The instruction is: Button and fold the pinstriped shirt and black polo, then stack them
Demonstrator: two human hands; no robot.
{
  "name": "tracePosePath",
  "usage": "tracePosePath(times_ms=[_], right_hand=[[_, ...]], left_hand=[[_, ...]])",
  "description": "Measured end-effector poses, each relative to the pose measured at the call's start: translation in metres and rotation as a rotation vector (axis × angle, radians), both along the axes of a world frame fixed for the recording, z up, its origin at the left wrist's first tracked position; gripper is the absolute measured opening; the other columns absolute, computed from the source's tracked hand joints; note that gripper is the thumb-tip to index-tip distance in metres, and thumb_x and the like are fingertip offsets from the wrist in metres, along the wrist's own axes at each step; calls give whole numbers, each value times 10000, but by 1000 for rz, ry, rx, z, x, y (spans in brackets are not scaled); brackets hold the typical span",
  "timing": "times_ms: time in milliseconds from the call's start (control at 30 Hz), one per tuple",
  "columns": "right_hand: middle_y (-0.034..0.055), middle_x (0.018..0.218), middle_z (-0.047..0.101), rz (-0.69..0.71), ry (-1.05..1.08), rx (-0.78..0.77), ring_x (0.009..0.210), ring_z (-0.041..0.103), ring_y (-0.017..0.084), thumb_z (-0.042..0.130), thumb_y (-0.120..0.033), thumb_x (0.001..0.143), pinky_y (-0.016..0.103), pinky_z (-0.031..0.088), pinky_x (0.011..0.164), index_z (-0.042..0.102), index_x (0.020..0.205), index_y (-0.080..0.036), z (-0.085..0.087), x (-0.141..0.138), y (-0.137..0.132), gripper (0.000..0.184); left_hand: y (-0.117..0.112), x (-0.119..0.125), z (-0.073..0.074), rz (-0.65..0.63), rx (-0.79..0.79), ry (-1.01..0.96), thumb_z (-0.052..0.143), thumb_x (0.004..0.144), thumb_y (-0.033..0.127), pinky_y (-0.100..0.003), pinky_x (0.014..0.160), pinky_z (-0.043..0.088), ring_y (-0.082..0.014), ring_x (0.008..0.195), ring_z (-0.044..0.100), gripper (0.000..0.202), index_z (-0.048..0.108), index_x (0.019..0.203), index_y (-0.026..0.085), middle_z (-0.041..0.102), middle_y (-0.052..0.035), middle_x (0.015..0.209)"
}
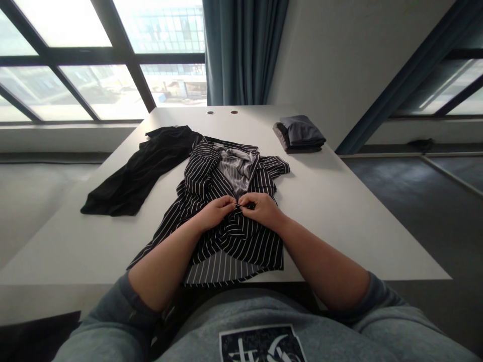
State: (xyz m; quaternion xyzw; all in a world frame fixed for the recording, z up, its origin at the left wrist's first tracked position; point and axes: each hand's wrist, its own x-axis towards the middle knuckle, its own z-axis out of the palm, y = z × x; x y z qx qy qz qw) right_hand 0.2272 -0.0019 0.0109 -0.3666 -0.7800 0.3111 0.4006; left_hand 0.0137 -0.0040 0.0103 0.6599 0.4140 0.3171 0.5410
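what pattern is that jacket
The jacket is black with thin white pinstripes, best seen in the head view.

Left hand (215, 212), right hand (261, 209) meet mid-body — fingers (228, 202) pinched, forearms (320, 264) bare, angled inward.

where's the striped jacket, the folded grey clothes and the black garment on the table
striped jacket (202, 183), head view, on the striped front panel
folded grey clothes (300, 131), head view, on the top of the stack
black garment (139, 176), head view, on the middle of the cloth
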Motion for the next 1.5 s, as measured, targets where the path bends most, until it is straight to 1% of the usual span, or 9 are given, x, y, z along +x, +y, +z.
tracePosePath(times_ms=[133,233,367,633,867,1067,1267,1367,1500], right_hand=[[47,949,783,1,71,-184,880,743,194,691,-216,776,332,587,838,705,811,-199,-4,-1,2,41],[47,939,772,19,185,-305,847,734,183,731,-261,750,334,599,827,655,793,-200,-8,-3,5,107],[28,913,742,28,262,-351,840,715,171,749,-280,724,333,601,832,596,779,-213,-10,-4,7,175],[9,879,707,22,208,-272,820,680,164,732,-277,774,314,575,808,684,907,-204,-3,-3,5,159],[12,932,735,33,126,-213,891,698,178,684,-240,796,325,554,876,715,967,-211,-5,-4,5,176],[1,863,724,-9,86,-175,804,668,162,662,-227,797,300,533,796,712,893,-206,-4,-1,5,110],[-4,810,703,-51,60,-167,744,634,156,707,-285,808,291,502,729,701,859,-200,-2,0,5,99],[-1,807,700,-72,14,-147,749,638,165,731,-330,830,301,501,732,701,868,-203,-1,5,6,136],[35,888,716,58,-191,20,862,653,211,743,-245,816,353,505,829,732,907,-210,0,19,13,98]], left_hand=[[-2,0,-1,-14,-26,5,628,877,482,-272,712,431,-142,738,511,292,605,840,193,578,16,781],[-1,1,-3,-9,-31,-2,632,876,497,-268,686,422,-136,713,496,312,592,816,193,568,19,759],[1,3,-5,32,0,-1,680,855,494,-261,651,419,-128,678,496,319,613,811,185,581,22,730],[1,6,-9,90,-54,-87,743,825,416,-255,678,452,-123,697,564,276,644,907,172,636,17,763],[-1,10,-6,131,50,-103,727,833,361,-239,659,414,-108,672,497,226,576,868,197,552,50,734],[-3,8,2,81,81,-83,686,850,313,-282,797,475,-139,799,592,140,630,860,185,650,5,841],[-2,5,-6,89,80,-25,744,798,313,-267,699,460,-125,711,585,215,647,940,185,657,12,819],[-1,3,-9,98,117,-5,741,797,308,-268,698,460,-127,712,584,209,636,935,190,649,13,817],[-2,1,-5,118,199,25,708,788,241,-274,715,457,-131,728,566,188,617,948,198,616,25,811]])
